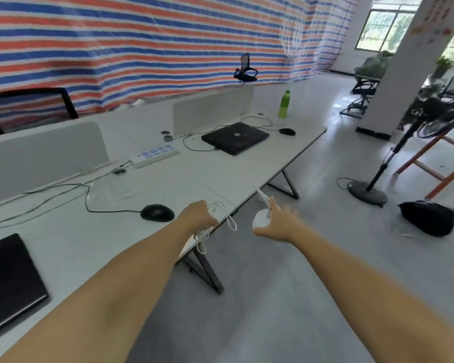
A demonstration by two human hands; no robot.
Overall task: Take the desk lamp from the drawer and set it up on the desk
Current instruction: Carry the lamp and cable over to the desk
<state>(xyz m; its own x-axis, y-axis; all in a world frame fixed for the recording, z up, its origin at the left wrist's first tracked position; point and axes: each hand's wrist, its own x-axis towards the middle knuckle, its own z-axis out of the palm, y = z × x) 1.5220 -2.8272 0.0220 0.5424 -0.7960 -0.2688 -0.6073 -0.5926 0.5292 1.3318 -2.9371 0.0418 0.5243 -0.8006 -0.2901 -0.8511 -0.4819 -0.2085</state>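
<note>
Lamp (pixel 260 214) first: the small white desk lamp sits in the right hand (pixel 279 224), which cups its round base from the outer side with fingers spread, the thin white stem rising up and away from the palm. It hangs in the air just off the front edge of the worktop (pixel 168 179), over the grey floor, not yet resting on anything. The left hand (pixel 198 214) is closed around the lamp's white cord (pixel 230 221), whose loops dangle at the worktop's edge; part of the bundle trails below the wrist. The two hands are apart, with the cord between them.

The step in hand looks to be bringing the lamp across onto the worktop. To do it well, I would carry the base inward over the bare patch right of the black mouse (pixel 157 213), clear of its cable, and lower it flat so the base sits fully on the surface, well in from the edge. The grip on the base seems loose, so keeping the stem upright matters; a tilt could let it slip. The cord should stay gathered in the left hand until the base is down, then be led back toward the power strip (pixel 154 154) without dragging the light base along with it.
</note>
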